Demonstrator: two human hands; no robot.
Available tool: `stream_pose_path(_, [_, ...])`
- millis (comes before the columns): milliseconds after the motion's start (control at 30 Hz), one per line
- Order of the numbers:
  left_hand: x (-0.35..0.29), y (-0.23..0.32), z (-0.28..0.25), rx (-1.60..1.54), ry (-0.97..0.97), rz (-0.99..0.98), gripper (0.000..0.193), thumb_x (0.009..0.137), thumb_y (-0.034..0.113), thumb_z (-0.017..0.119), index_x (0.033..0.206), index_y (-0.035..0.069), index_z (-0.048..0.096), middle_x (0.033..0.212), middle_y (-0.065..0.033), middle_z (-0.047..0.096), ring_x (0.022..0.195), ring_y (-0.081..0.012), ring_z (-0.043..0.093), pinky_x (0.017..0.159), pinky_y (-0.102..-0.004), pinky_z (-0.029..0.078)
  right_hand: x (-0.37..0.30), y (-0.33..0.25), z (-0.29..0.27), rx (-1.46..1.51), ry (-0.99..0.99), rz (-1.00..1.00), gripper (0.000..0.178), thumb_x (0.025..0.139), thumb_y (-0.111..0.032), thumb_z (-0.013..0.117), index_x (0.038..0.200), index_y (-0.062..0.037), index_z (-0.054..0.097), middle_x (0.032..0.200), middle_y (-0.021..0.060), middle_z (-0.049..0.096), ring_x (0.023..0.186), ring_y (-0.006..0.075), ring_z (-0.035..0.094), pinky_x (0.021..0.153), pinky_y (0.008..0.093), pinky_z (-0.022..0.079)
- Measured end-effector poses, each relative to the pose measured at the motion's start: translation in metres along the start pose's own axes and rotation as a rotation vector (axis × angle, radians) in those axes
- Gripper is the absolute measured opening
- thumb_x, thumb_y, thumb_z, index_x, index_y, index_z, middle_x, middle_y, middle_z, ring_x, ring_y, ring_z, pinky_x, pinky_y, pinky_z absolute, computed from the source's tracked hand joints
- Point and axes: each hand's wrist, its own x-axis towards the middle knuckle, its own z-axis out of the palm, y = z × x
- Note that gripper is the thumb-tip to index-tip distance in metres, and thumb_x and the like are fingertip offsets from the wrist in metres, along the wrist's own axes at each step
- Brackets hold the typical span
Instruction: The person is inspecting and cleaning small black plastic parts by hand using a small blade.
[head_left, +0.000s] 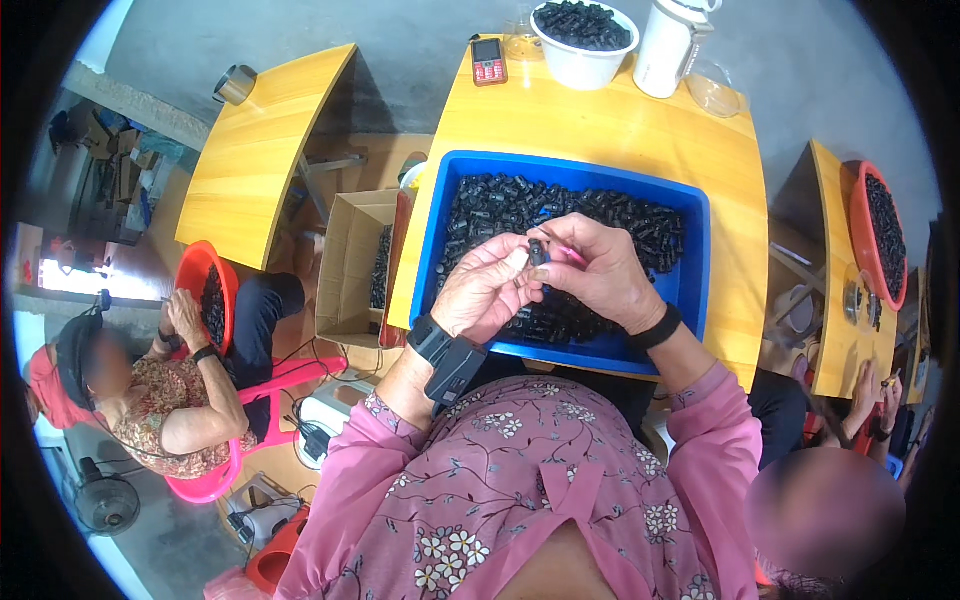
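My left hand [482,287] is closed in a pinch on a small black plastic part [538,254], held over the tray. From the other side my right hand [605,277] meets it, thumb and fingers at the same part. A slim pink-handled tool [572,256] shows between the right hand's fingers; its tip is too small to make out. Beneath both hands lies a blue tray [697,300] with many similar loose black parts [500,205]. My hands hide some of them.
The tray rests on a yellow wooden table [740,240]. At its far side are a red phone [489,62], a white bowl [583,70] of black parts and a white jug [668,50]. A cardboard box [345,270] stands left. People work at both sides; an orange basin [190,262] sits at left.
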Motion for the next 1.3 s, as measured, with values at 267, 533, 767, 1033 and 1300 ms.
stream_pose_path(267, [0.001,0.002,0.001,0.036,-0.03,-0.029,0.023,0.1,0.018,0.059,0.115,0.002,0.062,0.11,-0.0108,0.067,0.09,-0.019,0.065,0.078,-0.0345,0.054,-0.001,0.012,0.001,0.017,0.013,0.0,0.03,0.086,0.001,0.072,0.114,0.0015,0.064,0.079,-0.0006,0.063,0.071,0.0039,0.06,0.065,0.0228,0.052])
stream_pose_path(533, [0.001,0.001,0.002,0.038,-0.034,-0.026,0.022,0.099,0.018,0.061,0.113,0.002,0.061,0.108,-0.0103,0.067,0.091,-0.0183,0.065,0.078,-0.0341,0.054,-0.001,0.0,0.003,0.039,-0.033,0.001,0.027,0.086,0.003,0.07,0.112,0.0012,0.062,0.079,0.0027,0.066,0.069,0.0073,0.064,0.064,0.0231,0.052])
stream_pose_path(767, [0.001,0.002,0.001,0.023,-0.031,-0.011,0.018,0.098,0.015,0.062,0.11,0.002,0.061,0.106,-0.0106,0.068,0.09,-0.0183,0.065,0.078,-0.0345,0.054,0.0,0.005,-0.003,0.0,-0.034,0.021,0.027,0.086,0.002,0.07,0.112,0.0008,0.064,0.078,0.001,0.065,0.069,0.0063,0.063,0.064,0.0226,0.051])
stream_pose_path(1033, [0.0,0.001,0.0,-0.001,-0.036,-0.005,0.012,0.098,0.013,0.061,0.106,0.004,0.061,0.107,-0.0114,0.067,0.089,-0.0189,0.065,0.078,-0.0349,0.054,0.001,0.007,0.0,0.03,-0.018,0.024,0.026,0.085,-0.002,0.073,0.11,-0.0001,0.066,0.077,-0.0027,0.062,0.068,0.0028,0.056,0.064,0.0206,0.048])
stream_pose_path(1300, [0.0,-0.001,-0.004,-0.024,-0.047,0.004,0.011,0.097,0.01,0.061,0.106,0.004,0.061,0.103,-0.0099,0.068,0.085,-0.0181,0.065,0.077,-0.0342,0.054,0.001,0.015,0.001,0.196,-0.018,0.108,0.018,0.087,-0.005,0.072,0.104,-0.0019,0.067,0.076,-0.0018,0.063,0.07,0.0036,0.056,0.064,0.0216,0.048])
